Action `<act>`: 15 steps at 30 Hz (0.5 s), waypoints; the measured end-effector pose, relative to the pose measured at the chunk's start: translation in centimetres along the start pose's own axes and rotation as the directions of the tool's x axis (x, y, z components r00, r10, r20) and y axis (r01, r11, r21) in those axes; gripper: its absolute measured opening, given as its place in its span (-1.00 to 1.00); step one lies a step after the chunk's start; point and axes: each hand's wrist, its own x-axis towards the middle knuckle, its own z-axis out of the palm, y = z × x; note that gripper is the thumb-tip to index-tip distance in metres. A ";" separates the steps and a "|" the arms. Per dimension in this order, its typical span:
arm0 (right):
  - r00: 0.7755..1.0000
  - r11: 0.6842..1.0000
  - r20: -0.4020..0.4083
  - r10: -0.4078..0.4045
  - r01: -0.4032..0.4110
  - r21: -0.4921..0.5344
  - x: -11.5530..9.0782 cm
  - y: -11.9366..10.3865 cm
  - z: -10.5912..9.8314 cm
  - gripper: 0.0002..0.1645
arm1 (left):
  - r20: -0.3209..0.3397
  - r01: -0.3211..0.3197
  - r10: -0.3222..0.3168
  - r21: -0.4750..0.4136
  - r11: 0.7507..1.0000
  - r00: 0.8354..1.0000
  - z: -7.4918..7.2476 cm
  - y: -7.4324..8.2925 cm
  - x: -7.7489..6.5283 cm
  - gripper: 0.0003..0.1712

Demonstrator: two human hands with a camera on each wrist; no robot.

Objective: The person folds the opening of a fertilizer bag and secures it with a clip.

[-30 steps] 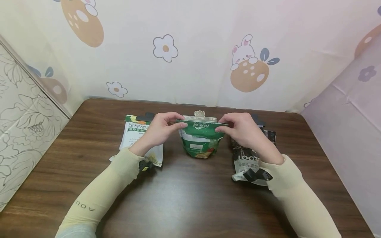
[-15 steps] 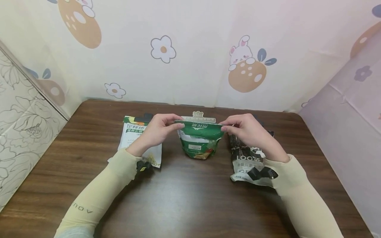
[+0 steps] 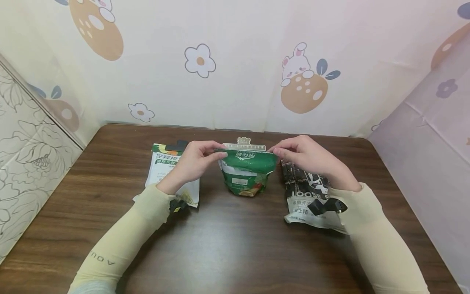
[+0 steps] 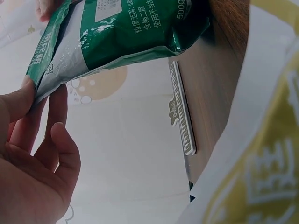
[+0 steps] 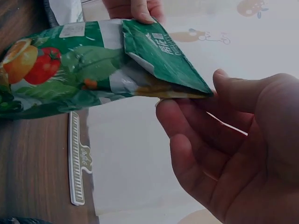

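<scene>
I pinch the folded top edge of the green pouch [image 3: 247, 171] between my left hand [image 3: 196, 161] and right hand [image 3: 312, 157], above the table [image 3: 227, 245]; if either corner slips from my fingertips, the fold probably springs open before the sealing clip [image 3: 244, 145] behind my grip can hold it.

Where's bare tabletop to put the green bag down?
Free: the near half of the table between the two sleeves, and the left edge beside the white bag. Crowded: the far strip, where white bag, green bag, clip and black bag line up.
</scene>
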 end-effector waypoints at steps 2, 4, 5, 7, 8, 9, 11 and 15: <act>1.000 1.000 0.015 0.010 -0.010 0.009 0.2 0.1 -0.3 -0.71 | -0.004 0.000 0.000 0.001 1.000 1.000 0.1 0.0 0.0 -0.85; 0.999 1.000 0.027 0.018 -0.018 0.015 0.4 0.3 -0.4 -0.68 | -0.006 0.005 -0.005 0.000 1.000 1.000 0.1 -0.1 0.0 -0.85; 0.999 1.000 0.029 0.017 -0.017 0.013 0.5 0.5 -0.5 -0.68 | -0.007 0.008 -0.008 -0.001 1.000 1.000 0.2 -0.1 0.0 -0.85; 0.999 1.000 0.028 0.026 -0.026 0.001 0.9 0.9 -0.6 -0.68 | -0.008 0.014 -0.014 -0.004 1.000 1.000 0.3 -0.2 0.1 -0.84; 0.999 0.999 0.025 0.036 -0.036 -0.006 1.1 1.2 -0.6 -0.68 | -0.008 0.018 -0.018 -0.006 1.000 1.000 0.3 -0.2 0.1 -0.84; 0.999 0.999 0.022 0.049 -0.048 -0.013 1.4 1.4 -0.5 -0.69 | -0.008 0.022 -0.022 -0.007 1.000 1.000 0.3 -0.2 0.1 -0.83; 0.997 0.997 0.018 0.077 -0.077 -0.013 2.0 1.9 -0.4 -0.71 | -0.014 0.023 -0.024 -0.006 1.000 1.000 0.3 -0.1 0.1 -0.82; 0.992 0.992 0.013 0.125 -0.125 -0.005 3.5 2.7 0.0 -0.69 | -0.036 0.022 -0.022 0.001 1.000 0.999 0.1 -0.1 0.0 -0.82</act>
